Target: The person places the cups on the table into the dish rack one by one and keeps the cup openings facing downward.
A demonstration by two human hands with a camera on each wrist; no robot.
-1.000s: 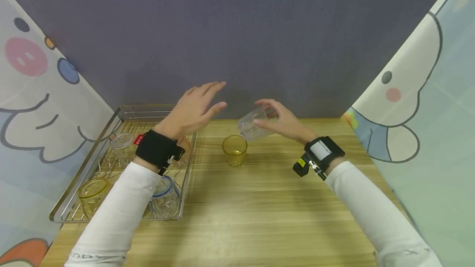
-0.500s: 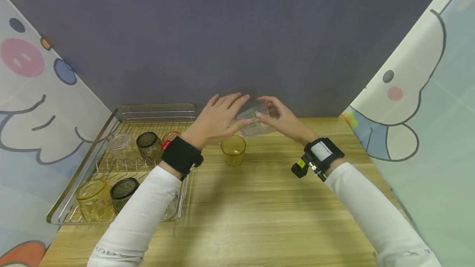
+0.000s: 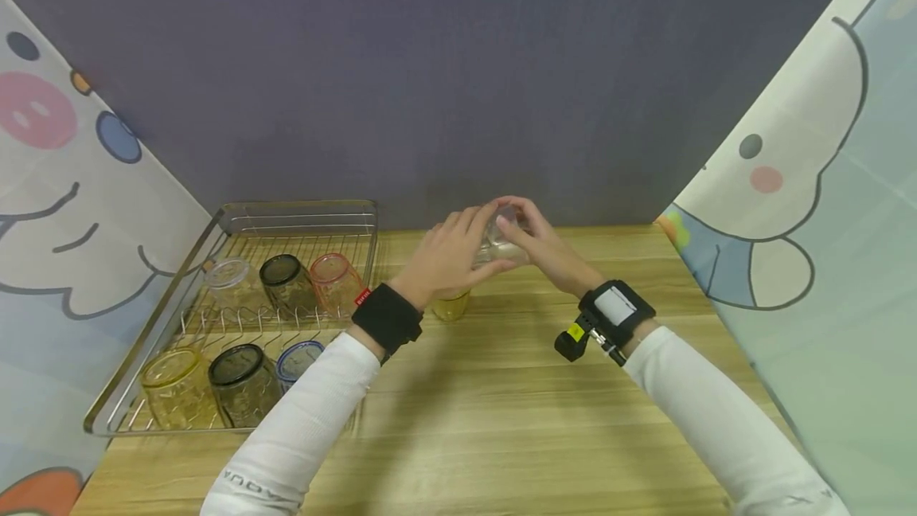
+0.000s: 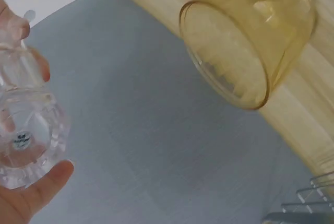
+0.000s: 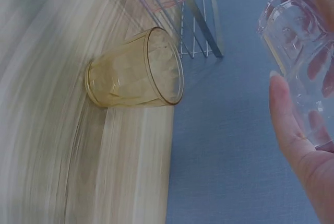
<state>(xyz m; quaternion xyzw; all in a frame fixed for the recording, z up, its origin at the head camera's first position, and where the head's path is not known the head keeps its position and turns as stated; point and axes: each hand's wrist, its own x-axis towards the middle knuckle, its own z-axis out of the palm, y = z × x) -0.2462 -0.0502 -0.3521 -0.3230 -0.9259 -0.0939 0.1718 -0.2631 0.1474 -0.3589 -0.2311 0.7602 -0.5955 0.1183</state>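
A clear drinking glass point(image 3: 494, 252) lies tilted in the air between both hands, its base toward the left hand. My right hand point(image 3: 557, 255) grips it near the other end, thumb on the near side. My left hand point(image 3: 444, 259) has its fingers over the base end and its thumb below, holding it too. The left wrist view shows the faceted base of the clear glass point(image 4: 26, 151) beside the left thumb. Below the hands, an amber glass point(image 3: 450, 309) stands upright on the table, partly hidden by the left hand; the right wrist view shows the amber glass point(image 5: 122, 75) whole.
At the left stands a metal wire rack point(image 3: 297, 204) with two rows of glasses, seemingly upside down: a clear one point(image 3: 232, 281), dark ones point(image 3: 243, 388), a pink one point(image 3: 337, 285), a yellow one point(image 3: 179, 388) and a blue-rimmed one point(image 3: 297, 361). A grey wall point(image 3: 458, 86) closes the back.
My left hand has moved right from above the rack to the clear glass and taken hold of its base end. The right hand has kept its grip with little movement.
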